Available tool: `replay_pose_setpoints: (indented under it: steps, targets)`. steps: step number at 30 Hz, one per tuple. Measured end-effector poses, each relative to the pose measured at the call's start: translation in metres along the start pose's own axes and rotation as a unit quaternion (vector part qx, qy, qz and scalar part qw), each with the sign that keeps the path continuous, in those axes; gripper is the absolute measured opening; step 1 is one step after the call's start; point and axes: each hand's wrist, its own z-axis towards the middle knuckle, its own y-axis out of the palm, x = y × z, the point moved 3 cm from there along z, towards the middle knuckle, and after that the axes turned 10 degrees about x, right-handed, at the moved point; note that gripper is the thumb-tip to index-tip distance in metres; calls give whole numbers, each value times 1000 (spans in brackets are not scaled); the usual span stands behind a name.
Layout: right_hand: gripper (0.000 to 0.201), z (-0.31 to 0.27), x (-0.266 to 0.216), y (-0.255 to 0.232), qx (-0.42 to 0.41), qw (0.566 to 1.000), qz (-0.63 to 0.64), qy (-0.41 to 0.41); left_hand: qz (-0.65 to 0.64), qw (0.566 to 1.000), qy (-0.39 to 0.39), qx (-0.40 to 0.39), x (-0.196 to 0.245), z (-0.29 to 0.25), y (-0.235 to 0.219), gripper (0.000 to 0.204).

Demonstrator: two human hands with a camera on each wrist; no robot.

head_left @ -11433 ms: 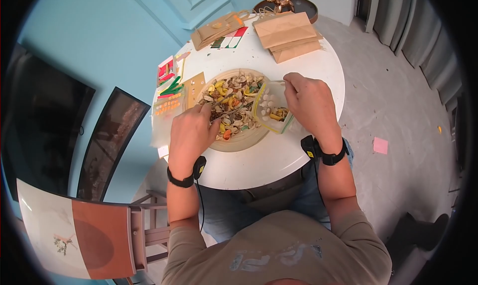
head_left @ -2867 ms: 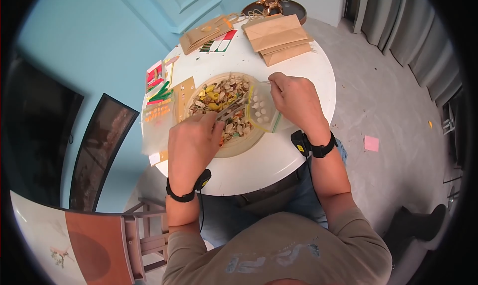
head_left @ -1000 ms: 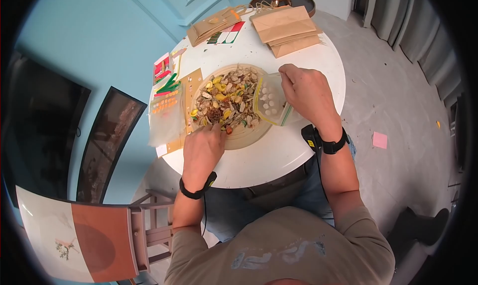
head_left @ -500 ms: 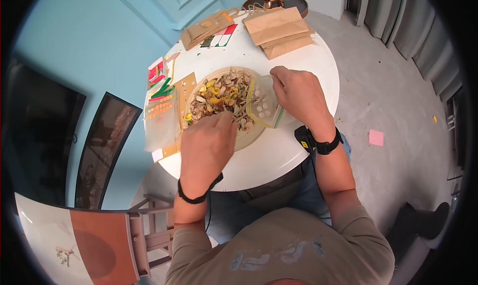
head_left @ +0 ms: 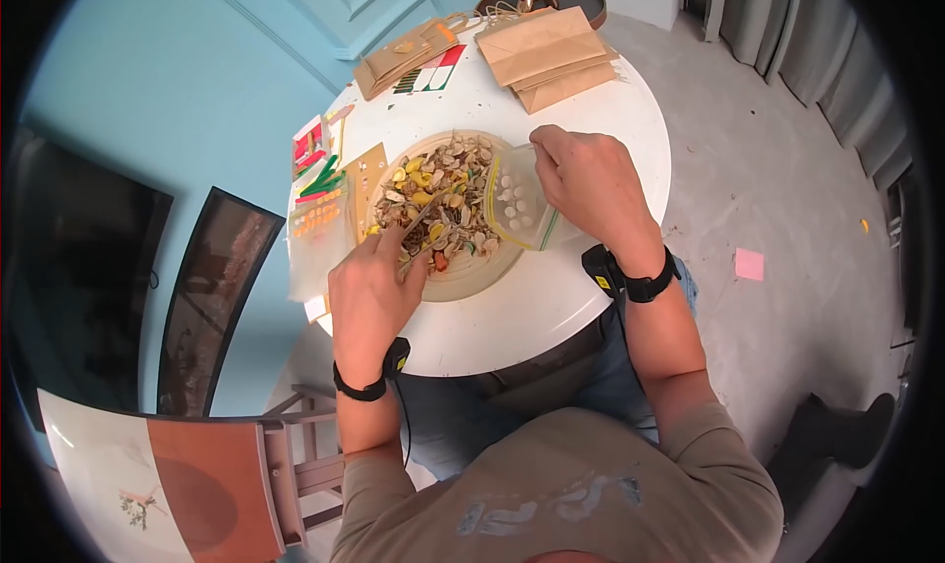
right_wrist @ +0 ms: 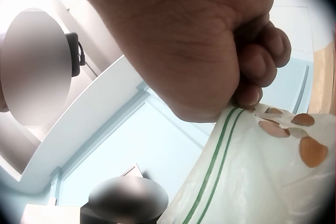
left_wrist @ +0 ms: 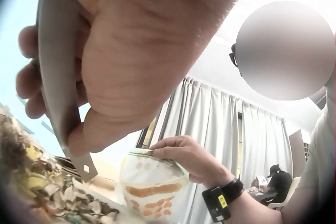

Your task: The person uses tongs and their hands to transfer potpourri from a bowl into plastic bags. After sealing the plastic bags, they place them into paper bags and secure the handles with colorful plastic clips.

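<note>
The fingers of the left hand (head_left: 372,287) were curled around metal tongs (left_wrist: 59,61), the thumb pressed along one arm; the tongs slanted over the left part of a heap of dried petals (head_left: 448,184), and whether their tips held a petal could not be told. The fingers of the right hand (head_left: 598,181) were bent in and pinched the upper right corner of a clear zip bag (head_left: 516,205), marked with rounded spots and bordered by yellow and green strips. The bag overlapped the right side of a round, pale bowl (head_left: 484,281), which contained the petals and stood on a white table (head_left: 482,344). Left of the bowl lay green strips (head_left: 322,177) and a sheet with orange spots (head_left: 317,217). At the far side lay folded paper bags (head_left: 544,53), with a red, white and green card (head_left: 433,73) to their left. A pink paper square (head_left: 749,264) lay on the floor to the right.
</note>
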Motion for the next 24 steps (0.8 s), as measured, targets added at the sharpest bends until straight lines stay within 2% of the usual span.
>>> replay_pose_setpoints:
  steps: [4, 11, 19, 22, 24]
  targets:
    - [12, 0, 0, 0, -3, 1000, -4, 3, 24, 999, -2, -25, -19, -13, 24, 28]
    - [11, 0, -1, 2, -7, 1000, -7, 2, 49, 998, 6, -48, -22, -8, 56, 28]
    - [11, 0, 0, 2, -7, 1000, -4, 3, 35, 998, 29, -35, -19, -6, 60, 24]
    - [17, 2, 0, 0, -67, 996, -46, 38, 35, 998, 37, -31, -18, -7, 59, 22]
    - [17, 2, 1, 0, -66, 996, -45, 37, 35, 998, 37, -34, -17, -7, 57, 21]
